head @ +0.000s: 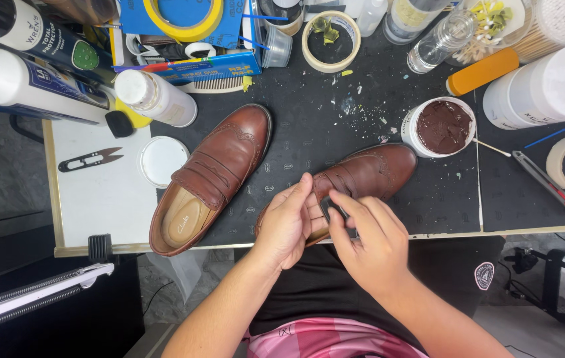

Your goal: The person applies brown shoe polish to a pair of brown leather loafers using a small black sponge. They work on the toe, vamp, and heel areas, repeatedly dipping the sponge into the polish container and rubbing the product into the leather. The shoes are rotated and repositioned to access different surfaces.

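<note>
Two brown leather loafers lie on a black mat [322, 132]. The left shoe [212, 176] rests untouched, its opening toward me. My left hand [287, 222] grips the heel end of the right shoe [368, 174] at the table's front edge. My right hand [370, 242] pinches a small dark object [335, 211] against that shoe's opening; I cannot tell what the object is. An open white jar of dark brown paste [441, 126] stands just beyond the right shoe's toe.
A white lid [161, 159] and black thread snips [88, 159] lie at the left. Bottles, tape rolls [331, 41], an orange-handled tool [481, 71], a utility knife [548, 182], a cotton swab and white tubs crowd the back and right. A lamp arm [37, 292] juts out below left.
</note>
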